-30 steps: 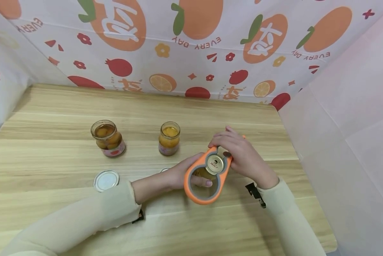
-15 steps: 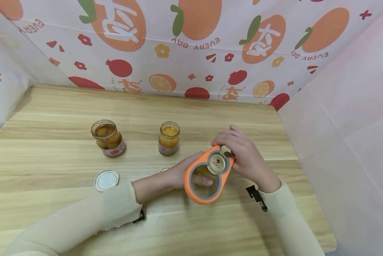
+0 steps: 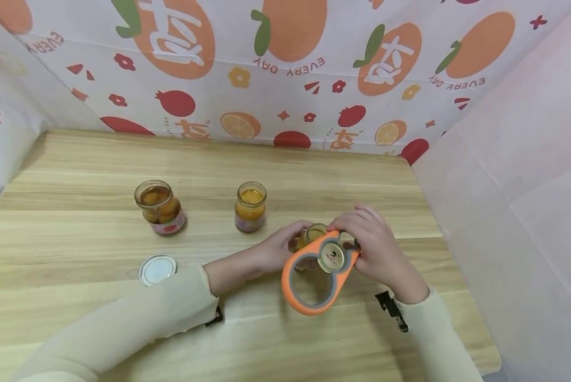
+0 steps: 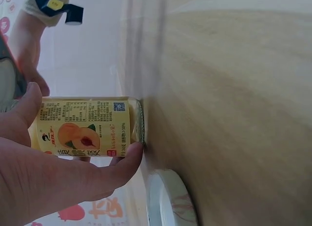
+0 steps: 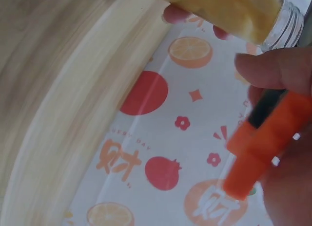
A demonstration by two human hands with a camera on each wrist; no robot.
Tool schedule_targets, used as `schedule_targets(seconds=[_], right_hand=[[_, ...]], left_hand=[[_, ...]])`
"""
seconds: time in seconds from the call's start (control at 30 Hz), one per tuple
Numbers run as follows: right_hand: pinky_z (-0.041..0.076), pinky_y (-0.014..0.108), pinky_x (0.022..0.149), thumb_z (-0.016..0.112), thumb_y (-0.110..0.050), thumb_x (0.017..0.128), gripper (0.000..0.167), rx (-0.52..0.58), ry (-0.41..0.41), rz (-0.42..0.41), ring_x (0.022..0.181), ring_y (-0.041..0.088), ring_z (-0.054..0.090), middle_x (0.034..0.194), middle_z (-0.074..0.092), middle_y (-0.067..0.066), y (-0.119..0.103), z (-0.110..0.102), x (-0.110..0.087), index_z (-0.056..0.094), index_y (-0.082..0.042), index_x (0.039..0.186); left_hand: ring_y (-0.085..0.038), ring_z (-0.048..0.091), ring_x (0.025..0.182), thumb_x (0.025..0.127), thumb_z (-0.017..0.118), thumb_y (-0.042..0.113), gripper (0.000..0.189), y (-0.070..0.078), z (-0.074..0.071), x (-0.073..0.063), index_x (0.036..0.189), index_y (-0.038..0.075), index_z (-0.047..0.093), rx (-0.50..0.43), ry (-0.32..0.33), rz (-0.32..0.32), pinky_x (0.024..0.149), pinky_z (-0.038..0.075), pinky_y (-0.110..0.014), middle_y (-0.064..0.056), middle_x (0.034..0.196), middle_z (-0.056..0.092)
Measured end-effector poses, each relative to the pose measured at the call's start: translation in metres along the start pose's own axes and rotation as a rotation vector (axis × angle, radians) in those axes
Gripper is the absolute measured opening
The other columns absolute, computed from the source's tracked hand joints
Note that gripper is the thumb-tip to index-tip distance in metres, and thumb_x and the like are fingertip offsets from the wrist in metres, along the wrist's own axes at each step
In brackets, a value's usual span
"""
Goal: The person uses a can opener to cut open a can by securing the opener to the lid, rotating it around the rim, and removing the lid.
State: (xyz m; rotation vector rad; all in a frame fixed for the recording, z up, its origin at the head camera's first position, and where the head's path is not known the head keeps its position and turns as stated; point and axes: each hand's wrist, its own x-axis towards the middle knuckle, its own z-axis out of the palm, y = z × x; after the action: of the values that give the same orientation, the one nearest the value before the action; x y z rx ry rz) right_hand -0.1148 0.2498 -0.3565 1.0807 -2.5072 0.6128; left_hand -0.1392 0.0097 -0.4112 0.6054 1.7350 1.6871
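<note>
My left hand (image 3: 273, 252) grips a glass jar of yellow fruit (image 4: 80, 131) with a peach-printed label; its open mouth shows in the head view. In the right wrist view the jar's bare threaded neck (image 5: 287, 28) is visible. My right hand (image 3: 373, 246) holds an orange jar opener (image 3: 287, 286) with grey lining, its handle end inside the fingers. A gold lid (image 3: 332, 258) sits in the opener's smaller notch, just to the right of the jar and apart from its mouth. The opener hides part of the jar in the head view.
Two uncovered jars stand further back: brownish round fruit (image 3: 163, 209) on the left, orange fruit (image 3: 250, 209) in the middle. A loose white lid (image 3: 157, 269) lies near the left forearm. A fruit-printed cloth (image 3: 266, 106) rises behind the wooden table (image 3: 99, 159).
The opener and gold lid have come off the jar, moving right and toward me with my right hand. The jar's mouth is now exposed. My left thumb no longer shows through the opener's ring.
</note>
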Motion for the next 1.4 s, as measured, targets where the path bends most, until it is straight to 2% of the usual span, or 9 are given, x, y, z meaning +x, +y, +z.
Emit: schedule_targets(seconds=[0.17, 0.27, 0.37, 0.53, 0.97, 1.2, 1.4], right_hand=[[0.036, 0.049, 0.106, 0.058, 0.013, 0.068, 0.045, -0.018, 0.130, -0.026, 0.097, 0.020, 0.062, 0.099, 0.071, -0.002, 0.003, -0.004, -0.007, 0.070, -0.013, 0.103], [0.035, 0.049, 0.105, 0.056, 0.010, 0.070, 0.042, -0.017, 0.165, -0.030, 0.096, 0.021, 0.062, 0.099, 0.071, -0.001, 0.004, -0.007, -0.011, 0.070, -0.012, 0.103], [0.034, 0.049, 0.106, 0.058, 0.011, 0.069, 0.044, -0.016, 0.158, -0.026, 0.096, 0.020, 0.062, 0.100, 0.071, -0.002, 0.004, -0.009, -0.014, 0.070, -0.012, 0.104], [0.035, 0.054, 0.103, 0.059, 0.016, 0.064, 0.050, -0.015, 0.144, -0.020, 0.094, 0.019, 0.061, 0.099, 0.071, -0.002, 0.003, -0.008, -0.018, 0.070, -0.012, 0.104], [0.035, 0.057, 0.102, 0.060, 0.019, 0.060, 0.056, -0.025, 0.110, 0.006, 0.094, 0.018, 0.061, 0.100, 0.070, -0.004, 0.005, -0.004, -0.027, 0.069, -0.014, 0.104], [0.035, 0.058, 0.102, 0.061, 0.018, 0.062, 0.055, -0.025, 0.088, 0.012, 0.097, 0.019, 0.062, 0.101, 0.070, -0.004, 0.006, -0.002, -0.029, 0.069, -0.014, 0.105], [0.033, 0.057, 0.104, 0.061, 0.019, 0.062, 0.056, -0.017, 0.062, 0.039, 0.099, 0.018, 0.062, 0.101, 0.070, -0.005, 0.006, 0.000, -0.031, 0.068, -0.015, 0.105]], left_hand=[[-0.025, 0.049, 0.127, 0.085, 0.080, 0.013, 0.062, 0.004, 0.000, 0.004, 0.138, 0.024, 0.051, -0.010, 0.019, -0.045, 0.101, 0.043, -0.045, -0.002, 0.131, 0.055], [-0.027, 0.049, 0.127, 0.085, 0.080, 0.013, 0.062, 0.006, 0.000, 0.006, 0.138, 0.025, 0.050, -0.024, 0.021, -0.068, 0.094, 0.048, -0.044, -0.003, 0.132, 0.054], [-0.028, 0.046, 0.130, 0.085, 0.080, 0.011, 0.062, 0.006, -0.001, 0.008, 0.138, 0.026, 0.051, -0.016, 0.032, -0.088, 0.099, 0.046, -0.049, -0.002, 0.133, 0.053], [-0.032, 0.042, 0.136, 0.086, 0.076, 0.004, 0.063, 0.007, -0.003, 0.015, 0.140, 0.022, 0.050, 0.001, 0.052, -0.067, 0.112, 0.031, -0.058, -0.006, 0.135, 0.053], [-0.030, 0.051, 0.126, 0.086, 0.079, 0.013, 0.065, 0.008, -0.008, 0.031, 0.142, 0.020, 0.047, -0.018, 0.052, -0.045, 0.109, 0.036, -0.052, -0.009, 0.132, 0.055], [-0.028, 0.046, 0.133, 0.085, 0.081, 0.016, 0.064, 0.011, -0.008, 0.038, 0.139, 0.025, 0.048, -0.039, 0.070, -0.101, 0.111, 0.034, -0.054, -0.005, 0.131, 0.058], [-0.031, 0.051, 0.129, 0.084, 0.081, 0.015, 0.065, 0.010, -0.011, 0.049, 0.139, 0.024, 0.048, -0.040, 0.100, -0.091, 0.108, 0.039, -0.052, -0.008, 0.133, 0.055]])
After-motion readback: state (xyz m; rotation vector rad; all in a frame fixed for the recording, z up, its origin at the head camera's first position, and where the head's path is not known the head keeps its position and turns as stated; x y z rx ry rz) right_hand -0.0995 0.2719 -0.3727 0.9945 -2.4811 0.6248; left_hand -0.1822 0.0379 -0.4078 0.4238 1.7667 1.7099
